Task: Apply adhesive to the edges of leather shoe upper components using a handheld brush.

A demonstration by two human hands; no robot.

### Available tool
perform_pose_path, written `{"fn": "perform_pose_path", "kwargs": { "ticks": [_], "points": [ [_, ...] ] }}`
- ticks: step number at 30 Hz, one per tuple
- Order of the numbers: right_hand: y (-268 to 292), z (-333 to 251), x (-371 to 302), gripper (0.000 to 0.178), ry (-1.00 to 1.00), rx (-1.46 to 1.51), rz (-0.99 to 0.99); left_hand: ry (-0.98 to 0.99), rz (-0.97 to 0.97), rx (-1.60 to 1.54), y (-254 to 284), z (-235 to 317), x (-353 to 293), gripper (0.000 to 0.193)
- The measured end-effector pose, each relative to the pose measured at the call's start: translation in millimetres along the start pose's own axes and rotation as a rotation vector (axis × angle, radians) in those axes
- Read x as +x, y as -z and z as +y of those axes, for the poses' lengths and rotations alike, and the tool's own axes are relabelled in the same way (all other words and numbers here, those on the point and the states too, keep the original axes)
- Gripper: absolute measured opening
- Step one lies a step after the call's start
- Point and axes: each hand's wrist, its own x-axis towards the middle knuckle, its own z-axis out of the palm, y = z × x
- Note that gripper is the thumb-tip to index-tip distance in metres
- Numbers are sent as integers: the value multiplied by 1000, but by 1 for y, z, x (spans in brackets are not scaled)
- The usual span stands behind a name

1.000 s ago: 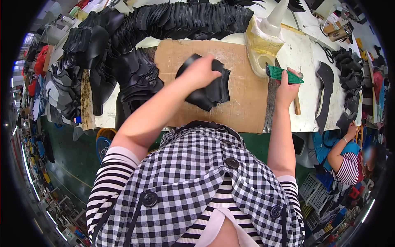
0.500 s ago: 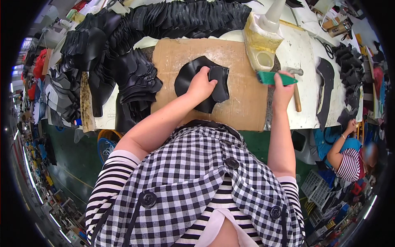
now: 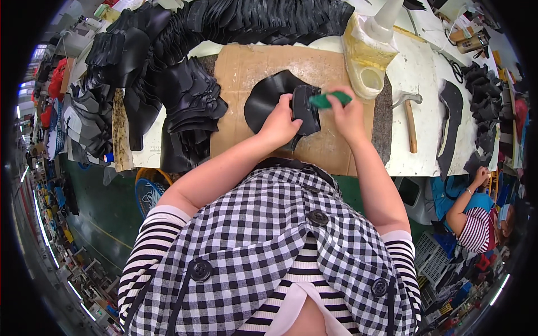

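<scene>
A curved black leather piece (image 3: pixel 264 103) lies on a brown cardboard sheet (image 3: pixel 232 73) in front of me. Over its right side is a smaller black piece (image 3: pixel 304 120), pinched by my left hand (image 3: pixel 282 124) between thumb and fingers at its left edge. My right hand (image 3: pixel 348 115) is closed around a green-handled brush (image 3: pixel 332 101). The brush's tip is at the upper right part of the smaller piece, and its bristles are hard to make out.
Beyond the cardboard's right corner stands a yellowed glue pot (image 3: pixel 367 75). A hammer (image 3: pixel 411 120) lies to its right, with scissors (image 3: pixel 457 71) farther off. Stacked black pieces (image 3: pixel 188 103) line the left and far sides. At the right, another person (image 3: pixel 476 221) sits working.
My right hand has brought the brush left, from beside the glue pot to the smaller black piece. My left hand still holds that piece, its grip slightly lower.
</scene>
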Motion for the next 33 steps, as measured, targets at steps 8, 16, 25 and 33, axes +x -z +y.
{"fn": "perform_pose_path", "kwargs": {
  "ticks": [8,16,25,33],
  "points": [
    [12,-1,-28,10,-183,18,-210,-23,19,18,8,1,0,61],
    [59,-9,-49,19,-443,241,139,-224,116,96,61,9,-14,50],
    [48,-20,-39,25,-405,406,147,226,775,314,276,-129,59,39],
    [63,-32,-45,23,-377,437,233,103,601,-196,222,21,-23,43]
  ]
}}
